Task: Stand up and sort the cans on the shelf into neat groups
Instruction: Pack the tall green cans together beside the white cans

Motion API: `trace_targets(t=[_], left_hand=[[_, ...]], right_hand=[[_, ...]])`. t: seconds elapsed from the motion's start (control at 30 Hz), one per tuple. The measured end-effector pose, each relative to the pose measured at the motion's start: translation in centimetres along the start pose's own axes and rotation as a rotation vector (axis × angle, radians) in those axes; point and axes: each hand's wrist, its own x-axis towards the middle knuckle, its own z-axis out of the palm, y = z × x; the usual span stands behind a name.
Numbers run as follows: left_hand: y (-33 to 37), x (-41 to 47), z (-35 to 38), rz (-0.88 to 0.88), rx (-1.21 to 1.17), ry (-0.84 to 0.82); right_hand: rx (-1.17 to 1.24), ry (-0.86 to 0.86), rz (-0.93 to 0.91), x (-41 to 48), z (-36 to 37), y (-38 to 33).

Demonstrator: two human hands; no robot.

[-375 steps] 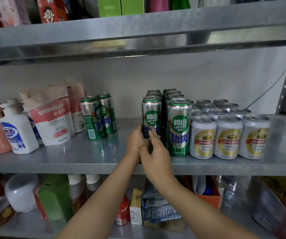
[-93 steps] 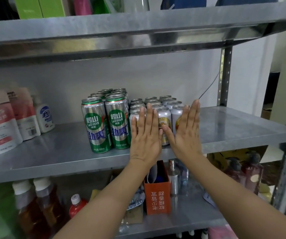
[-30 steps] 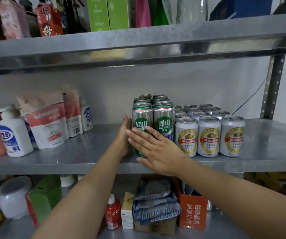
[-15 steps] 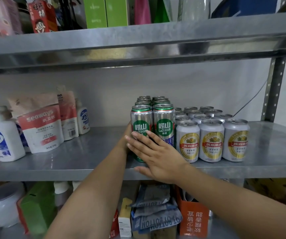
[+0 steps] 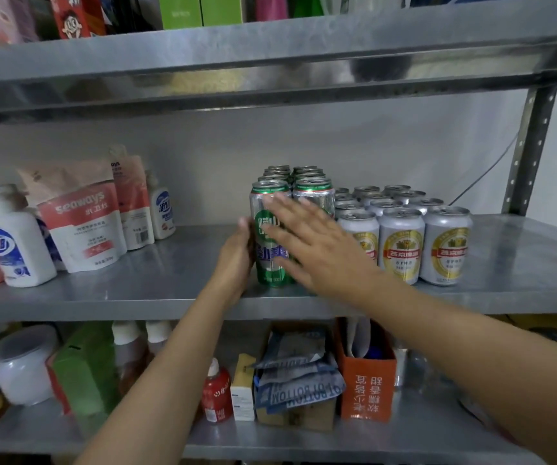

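Observation:
Several tall green Laoshan cans (image 5: 272, 236) stand upright in two tight rows on the middle metal shelf (image 5: 156, 290). Right beside them stand several short silver cans with gold labels (image 5: 401, 246), in three rows. My left hand (image 5: 238, 253) lies flat against the left side of the front green can. My right hand (image 5: 307, 243) is spread flat with fingers apart in front of the two front green cans, covering most of the right one. Neither hand grips a can.
To the left on the same shelf stand white pump bottles (image 5: 19, 243) and Seaways refill pouches (image 5: 82, 216). A shelf upright (image 5: 528, 149) rises at the right. The shelf below holds an orange box (image 5: 367, 384), bottles and packets. The upper shelf carries boxes.
My right hand has lifted from the lower front of the green cans to their upper front, blurred in motion. My left hand stays at the left side of the front can.

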Motion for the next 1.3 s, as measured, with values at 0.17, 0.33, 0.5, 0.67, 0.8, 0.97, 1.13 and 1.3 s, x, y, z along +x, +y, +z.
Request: trace_targets(t=[0.17, 0.33, 0.5, 0.67, 0.8, 0.97, 1.13, 1.3], left_hand=[[-0.4, -3.2, 0.4, 0.102, 0.259, -0.122], [0.0, -3.2, 1.0, 0.064, 0.367, -0.063], [0.3, -3.3, 0.9, 0.03, 0.365, -0.079], [0.3, -3.2, 1.0, 0.032, 0.363, -0.093], [0.2, -2.8, 1.1, 0.03, 0.358, -0.079], [0.3, -3.0, 0.9, 0.023, 0.349, -0.112], [1.5, -5.2, 3.3, 0.427, 0.554, 0.282], [2.3, -5.6, 9.9, 0.878, 0.871, -0.004]], right_hand=[[0.256, -0.06, 0.547, 1.8, -5.0, 3.8], [0.169, -0.361, 0.539, 2.6, -4.3, 4.3], [0.237, -0.368, 0.613, 2.9, -3.5, 3.9], [0.263, -0.369, 0.625, 3.0, -3.6, 3.8], [0.254, -0.373, 0.616, 3.1, -3.7, 3.9], [0.268, -0.387, 0.584, 2.8, -4.1, 4.3], [0.404, -0.147, 0.719, -0.4, -7.4, 6.7], [0.399, 0.157, 0.966, -7.5, -8.9, 8.4]])
